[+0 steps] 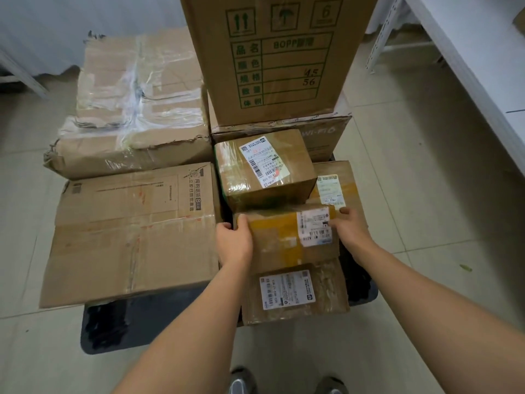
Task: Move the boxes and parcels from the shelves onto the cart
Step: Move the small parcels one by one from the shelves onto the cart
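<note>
Your left hand (234, 241) and right hand (350, 227) grip the sides of a yellow-taped parcel (287, 237) on the stacked cart (113, 331). Set it flat, square against the neighbouring boxes, before letting go.

arms (199, 322): bare, no sleeves | shoes (241, 383): grey, dark laces

The floor (412, 194) consists of large pale beige tiles with thin grout lines. A small green scrap (466, 268) lies on a tile at the right. A white metal shelf (466, 52) with perforated uprights occupies the upper right. A second white frame leg (22, 72) stands at the upper left, before a pale wall (71, 18). Lighting is even and diffuse.
</note>
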